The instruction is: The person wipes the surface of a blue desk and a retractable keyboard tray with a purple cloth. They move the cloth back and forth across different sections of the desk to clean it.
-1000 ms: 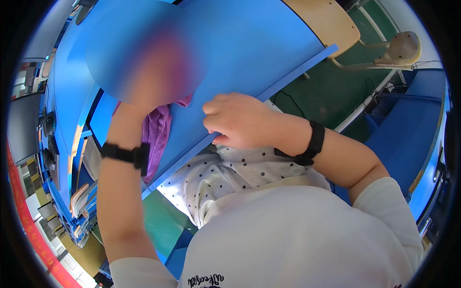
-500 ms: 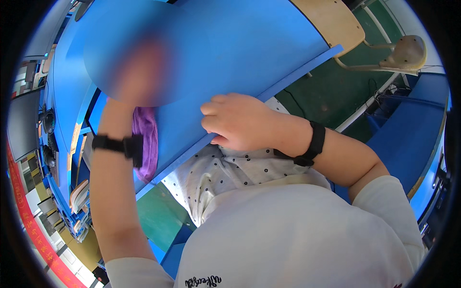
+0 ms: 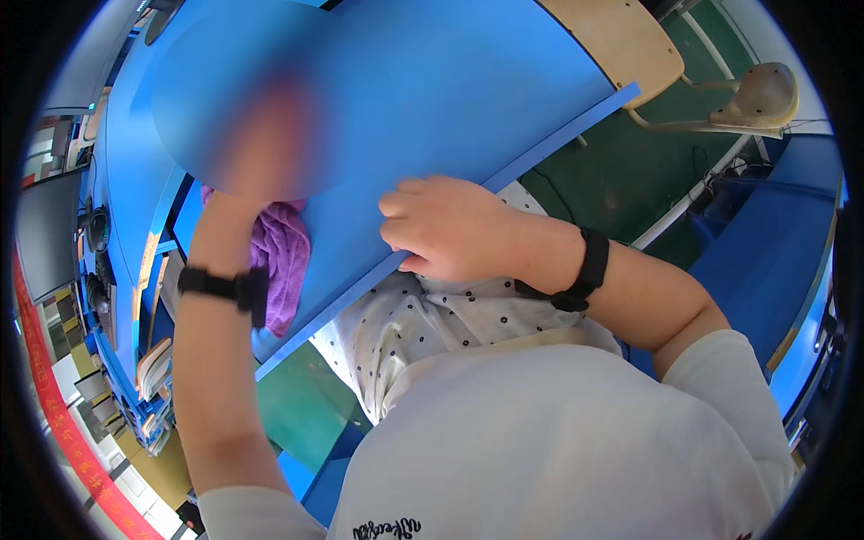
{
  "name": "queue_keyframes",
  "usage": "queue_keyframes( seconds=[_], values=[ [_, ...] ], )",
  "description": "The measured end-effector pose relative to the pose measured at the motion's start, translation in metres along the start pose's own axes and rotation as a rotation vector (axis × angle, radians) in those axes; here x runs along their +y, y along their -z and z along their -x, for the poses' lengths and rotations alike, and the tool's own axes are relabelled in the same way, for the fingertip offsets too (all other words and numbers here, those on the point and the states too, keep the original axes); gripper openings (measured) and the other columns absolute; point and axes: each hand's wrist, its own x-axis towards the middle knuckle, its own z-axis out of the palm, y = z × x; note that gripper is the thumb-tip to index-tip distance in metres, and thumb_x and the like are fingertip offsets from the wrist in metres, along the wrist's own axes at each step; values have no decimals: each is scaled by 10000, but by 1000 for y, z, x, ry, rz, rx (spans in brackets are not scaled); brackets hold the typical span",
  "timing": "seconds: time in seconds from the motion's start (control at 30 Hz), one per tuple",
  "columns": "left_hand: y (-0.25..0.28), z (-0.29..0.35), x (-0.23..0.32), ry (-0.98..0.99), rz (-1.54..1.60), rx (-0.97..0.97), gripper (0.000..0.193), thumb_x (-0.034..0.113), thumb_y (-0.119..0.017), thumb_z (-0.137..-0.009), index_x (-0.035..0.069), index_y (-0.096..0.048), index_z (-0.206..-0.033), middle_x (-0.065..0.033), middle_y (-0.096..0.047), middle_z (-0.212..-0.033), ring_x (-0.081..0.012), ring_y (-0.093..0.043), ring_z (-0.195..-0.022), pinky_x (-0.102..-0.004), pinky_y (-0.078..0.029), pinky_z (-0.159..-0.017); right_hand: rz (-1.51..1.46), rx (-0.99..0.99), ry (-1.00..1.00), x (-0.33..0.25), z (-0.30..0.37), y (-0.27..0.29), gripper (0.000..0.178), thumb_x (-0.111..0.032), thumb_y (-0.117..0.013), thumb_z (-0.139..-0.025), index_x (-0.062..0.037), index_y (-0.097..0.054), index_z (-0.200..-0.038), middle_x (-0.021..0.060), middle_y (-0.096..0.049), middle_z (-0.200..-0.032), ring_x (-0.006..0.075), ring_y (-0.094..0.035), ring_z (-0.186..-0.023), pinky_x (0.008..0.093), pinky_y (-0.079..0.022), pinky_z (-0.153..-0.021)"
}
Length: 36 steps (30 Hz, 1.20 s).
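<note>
A heavy blur covers my left hand (image 3: 270, 135) over the blue tabletop (image 3: 441, 99), so its fingers and anything in them cannot be made out. Beside and partly beneath that wrist lies a crumpled purple cloth (image 3: 283, 261), running down to the table's near edge. My right hand (image 3: 441, 225) rests at that same edge with its fingers curled inward. Nothing shows in its grasp. Each of my wrists has a black strap around it.
Another blue desk with monitors (image 3: 52, 229) and books (image 3: 155, 369) stands on the left. At the upper right is a wooden chair (image 3: 621, 40). Cables (image 3: 720, 175) lie near a blue bench-like surface (image 3: 765, 261) on the right. A red banner (image 3: 67, 432) hangs at the far left.
The purple cloth has shifted and spread to the right beside my left wrist, so more of it shows. My left forearm has moved slightly. The right hand stays almost where it was.
</note>
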Motion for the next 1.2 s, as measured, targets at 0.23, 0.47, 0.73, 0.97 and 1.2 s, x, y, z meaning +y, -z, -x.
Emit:
queue_keyframes(
  seconds=[0.23,0.47,0.73,0.97,1.2],
  values=[
    [-7,-27,5,123,-101,34,655,125,-569,-791,66,-512,-1441,-136,-491,-1506,-366,-477,-1346,-426,-359,-1157,-37,57,5,2,4,-3,221,-204,-794,-732,-82,-615,-776,48,-571,-899,258,-594,-876,405,-508,-733],
    [-5,-19,20,97,-141,32,666,207,-595,-796,47,-511,-1437,-149,-495,-1500,-361,-471,-1354,-425,-368,-1153,-35,80,19,3,7,-3,250,-170,-786,-706,-86,-557,-759,53,-506,-853,255,-555,-834,397,-471,-702],
    [-5,-39,8,294,-141,38,676,249,-588,-804,49,-505,-1445,-132,-487,-1513,-372,-449,-1379,-440,-357,-1164,7,54,11,1,6,0,219,-210,-787,-738,-81,-617,-786,46,-567,-928,249,-584,-908,396,-504,-744],
    [-13,-8,24,198,-120,73,654,250,-587,-800,57,-530,-1422,-127,-511,-1489,-366,-507,-1308,-448,-391,-1128,-8,52,11,2,7,0,223,-187,-789,-717,-86,-601,-781,45,-531,-881,249,-566,-859,395,-488,-722],
    [-6,-80,-21,373,-154,58,604,272,-512,-891,37,-502,-1448,-182,-470,-1513,-346,-450,-1385,-404,-313,-1191,-33,104,15,-3,-3,-8,223,-161,-796,-703,-95,-600,-785,41,-526,-862,259,-563,-840,407,-486,-724]
  ],
)
